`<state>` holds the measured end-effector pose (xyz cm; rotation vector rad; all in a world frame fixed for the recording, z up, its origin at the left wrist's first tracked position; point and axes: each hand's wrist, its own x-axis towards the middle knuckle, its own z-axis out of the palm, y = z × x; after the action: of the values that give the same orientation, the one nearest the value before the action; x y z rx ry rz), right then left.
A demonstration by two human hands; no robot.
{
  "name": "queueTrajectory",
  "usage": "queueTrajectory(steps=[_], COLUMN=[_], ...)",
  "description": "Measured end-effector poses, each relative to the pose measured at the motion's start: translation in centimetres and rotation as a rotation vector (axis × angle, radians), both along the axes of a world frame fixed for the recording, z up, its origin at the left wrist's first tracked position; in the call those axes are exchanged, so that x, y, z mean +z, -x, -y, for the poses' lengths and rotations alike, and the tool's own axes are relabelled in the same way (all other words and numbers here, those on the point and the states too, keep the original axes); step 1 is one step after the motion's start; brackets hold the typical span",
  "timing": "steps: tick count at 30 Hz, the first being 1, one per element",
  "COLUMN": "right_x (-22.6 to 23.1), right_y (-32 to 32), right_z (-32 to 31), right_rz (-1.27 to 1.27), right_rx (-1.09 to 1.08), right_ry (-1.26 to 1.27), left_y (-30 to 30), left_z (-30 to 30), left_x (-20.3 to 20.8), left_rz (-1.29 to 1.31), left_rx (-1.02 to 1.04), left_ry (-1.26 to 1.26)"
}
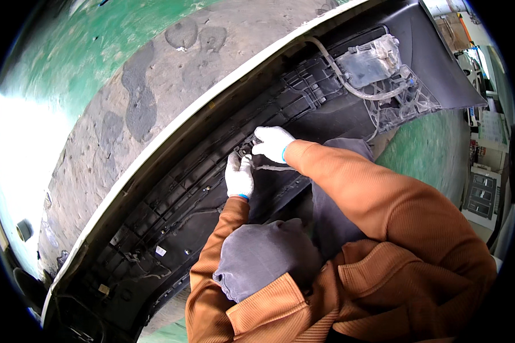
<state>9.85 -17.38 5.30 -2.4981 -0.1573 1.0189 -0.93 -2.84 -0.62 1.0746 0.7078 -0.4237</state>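
A large car bumper (177, 214) lies inner side up before me, dark inside with a pale outer edge. Both my hands wear white gloves and meet at its ribbed middle. My left hand (239, 176) has its fingers closed at a small dark fitting (245, 150). From the right, my right hand (272, 143) reaches the same spot with bent fingers pressed together. What either set of fingertips grips is too small and too covered to name. A grey wire harness (274, 168) runs to the right from just beside my left fingers.
A translucent plastic reservoir (367, 62) with a grey hose (363, 94) sits at the bumper's far right end. Beneath the bumper is a worn grey mat (154, 86) on a green floor (51, 68). My knees in grey trousers (266, 254) are close to the bumper's near edge.
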Motion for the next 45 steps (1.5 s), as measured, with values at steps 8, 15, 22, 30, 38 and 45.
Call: queueTrajectory(steps=[8, 15, 22, 30, 38, 45], right_x=[0.7, -0.2, 0.8, 4.9, 8.1, 5.3], right_y=[-0.6, -0.1, 2.6, 6.0, 9.7, 10.0], right_z=[0.0, 0.6, -0.3, -1.1, -1.6, -0.4], right_rz=[-0.097, -0.094, -0.003, 0.015, -0.030, 0.139], right_rx=[-0.024, 0.016, -0.053, -0.013, 0.231, 0.599], right_ry=[-0.004, -0.118, -0.096, -0.141, 0.082, 0.146], left_y=[0.2, 0.7, 2.5, 3.9, 8.0, 8.3], left_z=[-1.1, -2.1, -3.3, -3.6, -3.8, -3.7], left_x=[-1.7, -0.5, 0.8, 0.9, 1.0, 1.6], left_rz=[0.116, 0.109, 0.242, 0.329, 0.253, 0.262], left_rx=[-0.040, -0.053, 0.111, 0.096, -0.114, -0.180], left_ry=[0.144, 0.176, 0.251, 0.218, 0.185, 0.150])
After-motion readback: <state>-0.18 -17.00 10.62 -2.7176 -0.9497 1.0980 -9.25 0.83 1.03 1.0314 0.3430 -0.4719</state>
